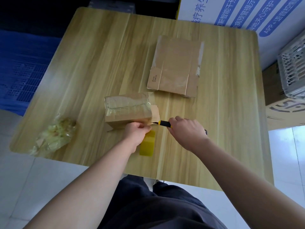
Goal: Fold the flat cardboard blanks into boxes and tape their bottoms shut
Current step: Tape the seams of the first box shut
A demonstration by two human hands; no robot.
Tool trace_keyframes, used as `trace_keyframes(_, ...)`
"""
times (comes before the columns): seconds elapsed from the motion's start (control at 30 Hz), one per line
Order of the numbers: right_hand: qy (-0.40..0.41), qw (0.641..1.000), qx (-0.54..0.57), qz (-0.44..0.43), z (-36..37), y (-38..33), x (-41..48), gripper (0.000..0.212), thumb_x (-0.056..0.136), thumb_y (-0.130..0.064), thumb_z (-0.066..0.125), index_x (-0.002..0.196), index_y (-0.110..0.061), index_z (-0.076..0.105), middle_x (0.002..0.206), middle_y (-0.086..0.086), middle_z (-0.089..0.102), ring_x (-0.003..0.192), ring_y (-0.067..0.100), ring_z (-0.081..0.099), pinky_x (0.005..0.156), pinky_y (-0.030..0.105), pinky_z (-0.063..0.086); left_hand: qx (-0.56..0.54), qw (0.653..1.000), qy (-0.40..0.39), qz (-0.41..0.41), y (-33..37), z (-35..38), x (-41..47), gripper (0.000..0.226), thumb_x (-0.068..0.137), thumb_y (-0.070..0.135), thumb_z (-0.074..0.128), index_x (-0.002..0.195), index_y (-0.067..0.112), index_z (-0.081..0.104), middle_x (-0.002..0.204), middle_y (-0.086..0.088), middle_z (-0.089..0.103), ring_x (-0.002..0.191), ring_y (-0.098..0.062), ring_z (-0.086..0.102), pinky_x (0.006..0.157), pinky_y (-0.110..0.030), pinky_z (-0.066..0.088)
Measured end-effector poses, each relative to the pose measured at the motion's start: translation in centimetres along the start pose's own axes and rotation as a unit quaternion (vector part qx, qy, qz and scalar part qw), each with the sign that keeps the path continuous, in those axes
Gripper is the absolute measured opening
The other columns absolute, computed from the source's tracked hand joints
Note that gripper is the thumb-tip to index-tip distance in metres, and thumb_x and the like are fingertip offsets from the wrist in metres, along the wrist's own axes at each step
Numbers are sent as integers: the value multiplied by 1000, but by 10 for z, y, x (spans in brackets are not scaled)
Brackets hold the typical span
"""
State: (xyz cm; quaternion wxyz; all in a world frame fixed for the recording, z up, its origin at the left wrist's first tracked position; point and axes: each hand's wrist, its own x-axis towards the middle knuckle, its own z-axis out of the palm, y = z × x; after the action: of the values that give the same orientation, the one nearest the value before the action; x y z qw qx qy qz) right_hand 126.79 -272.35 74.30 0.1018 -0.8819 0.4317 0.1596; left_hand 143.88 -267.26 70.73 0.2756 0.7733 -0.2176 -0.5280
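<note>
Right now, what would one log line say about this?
step: cutting tape | left hand: holds box corner | right hand: grips knife, blade at box | flat blanks: waiting behind

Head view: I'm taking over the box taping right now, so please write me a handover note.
Left hand pinches the near right corner of the box.
Right hand grips the knife, blade at that same corner.
Done: one box folded, tape across its upturned face.
Flat blanks lie stacked far right on the table; a crumpled wad lies near left; a yellow plastic piece lies just this side of the box.
Left: probably cut the tape free, then fold and tape the blanks.
</note>
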Motion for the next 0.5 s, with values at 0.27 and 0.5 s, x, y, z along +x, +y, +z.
trace_keyframes(0.27, -40, 999, -32, 10, -7, -12, 9, 14, 100, -11, 39, 107, -14, 50, 83, 1, 43, 62, 19, 44, 56, 31, 31, -6, 1000, -18, -22, 1, -5, 7, 10, 86, 24, 72, 81, 19, 64, 93, -2, 68, 93, -25, 64, 89, -37, 51)
trace_keyframes(0.5, -53, 998, -9, 19, -8, -17, 15, 14, 99, -9, 39, 104, -14, 51, 77, 0, 41, 55, 16, 40, 57, 32, 33, 29, 999, -13, -21, 4, -13, 13, 13, 87, 22, 70, 96, 15, 64, 93, -3, 67, 87, -22, 61, 76, -31, 47)
